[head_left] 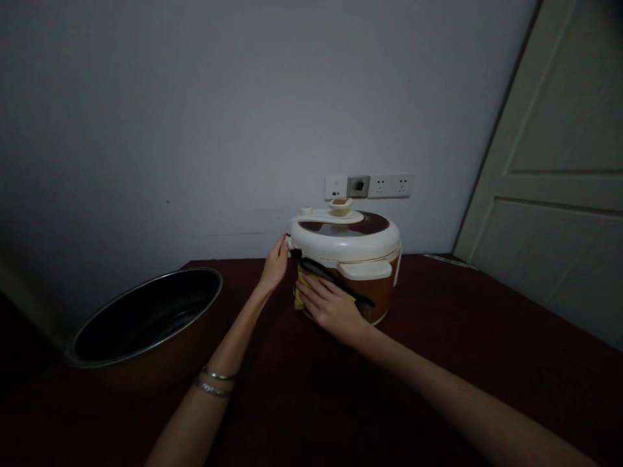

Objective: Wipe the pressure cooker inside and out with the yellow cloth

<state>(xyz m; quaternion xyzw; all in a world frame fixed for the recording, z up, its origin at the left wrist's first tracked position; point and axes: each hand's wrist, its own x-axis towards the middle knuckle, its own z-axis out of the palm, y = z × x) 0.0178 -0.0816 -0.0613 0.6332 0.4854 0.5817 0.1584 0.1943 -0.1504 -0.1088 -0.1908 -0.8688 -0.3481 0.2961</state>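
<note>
A white and brown electric pressure cooker stands on the table with its lid on. My right hand presses a yellow cloth against the front left of the cooker's body, over its dark control panel. Its fingers lie over the cloth, which is partly hidden beneath them. At the cooker's left edge, just below the lid, my left hand has its fingers closed on a small white part of the cooker's side. The fingertips there are partly hidden.
A large dark inner pot with a metal rim sits at the left on the dark red table. Wall sockets are behind the cooker. A pale door rises at the right.
</note>
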